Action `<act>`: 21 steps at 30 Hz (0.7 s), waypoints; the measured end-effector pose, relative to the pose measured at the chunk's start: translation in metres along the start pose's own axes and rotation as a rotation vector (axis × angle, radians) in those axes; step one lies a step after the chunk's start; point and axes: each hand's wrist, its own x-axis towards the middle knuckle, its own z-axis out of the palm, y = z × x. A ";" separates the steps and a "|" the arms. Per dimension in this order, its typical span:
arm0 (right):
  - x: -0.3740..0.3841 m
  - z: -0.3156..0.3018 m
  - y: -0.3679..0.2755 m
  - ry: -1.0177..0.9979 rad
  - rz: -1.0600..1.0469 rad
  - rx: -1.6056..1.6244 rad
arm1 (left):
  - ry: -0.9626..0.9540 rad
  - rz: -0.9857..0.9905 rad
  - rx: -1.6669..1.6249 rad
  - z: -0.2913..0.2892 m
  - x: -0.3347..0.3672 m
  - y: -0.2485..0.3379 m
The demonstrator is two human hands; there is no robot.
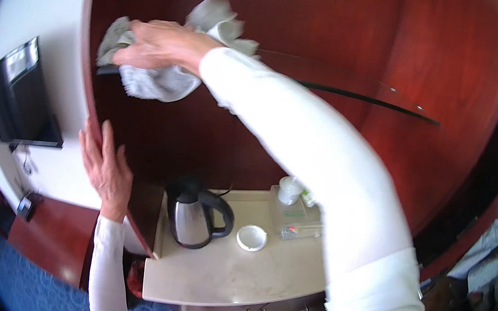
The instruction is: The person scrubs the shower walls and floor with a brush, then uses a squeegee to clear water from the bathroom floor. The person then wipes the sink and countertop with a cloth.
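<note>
My right hand (159, 47) is closed on a grey cloth (159, 83), whose folds bunch around the fingers and stick out behind the wrist. It presses the cloth at the left end of a dark glass shelf (363, 95), which is fixed inside a reddish-brown wooden cabinet (447, 56). Lower down, my left hand (107, 169) lies with fingers stretched out against the cabinet's left edge, holding nothing. The cloth and my right arm hide part of the shelf.
Below, a pale counter (229, 282) carries a steel and black kettle (192, 219), a white ashtray (251, 238) and a clear tray (294, 218) with a lidded white cup (289, 190). A television (25, 97) hangs on the left wall above a wooden desk (50, 238).
</note>
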 end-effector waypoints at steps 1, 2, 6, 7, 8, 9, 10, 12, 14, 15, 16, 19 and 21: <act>0.008 -0.016 -0.009 -0.226 0.070 0.140 | -0.013 -0.013 -0.015 -0.002 -0.001 -0.007; 0.003 -0.018 0.001 -0.256 0.062 0.150 | -0.013 -0.012 -0.041 0.001 -0.003 -0.006; -0.043 -0.051 0.052 -0.312 0.058 0.132 | -0.026 -0.033 -0.001 0.006 -0.006 -0.018; -0.062 -0.059 0.079 -0.321 0.144 0.260 | -0.030 -0.029 0.021 0.001 -0.004 -0.024; -0.090 -0.079 0.113 -0.323 0.224 0.322 | -0.033 -0.023 0.002 0.001 -0.004 -0.025; -0.126 -0.104 0.148 -0.321 0.318 0.382 | -0.036 -0.016 -0.060 0.005 -0.005 -0.025; -0.168 -0.135 0.187 -0.282 0.431 0.160 | -0.040 -0.012 -0.148 0.015 -0.007 -0.018; -0.232 -0.179 0.274 -0.308 0.716 -0.077 | -0.063 -0.022 -0.272 0.012 -0.006 -0.025; -0.282 -0.218 0.347 -0.501 0.754 -0.546 | -0.079 -0.042 -0.366 0.015 -0.013 -0.027; -0.293 -0.237 0.378 -0.716 0.738 -0.732 | -0.084 -0.050 -0.423 0.020 -0.015 -0.027; -0.286 -0.242 0.396 -0.928 0.701 -0.909 | -0.065 -0.046 -0.420 0.019 -0.015 -0.026; -0.181 -0.173 0.335 -0.807 0.854 -0.646 | -0.089 -0.011 -0.355 0.009 -0.014 -0.034; -0.131 -0.139 0.314 -0.789 0.747 -0.342 | -0.108 0.015 -0.351 0.008 -0.015 -0.036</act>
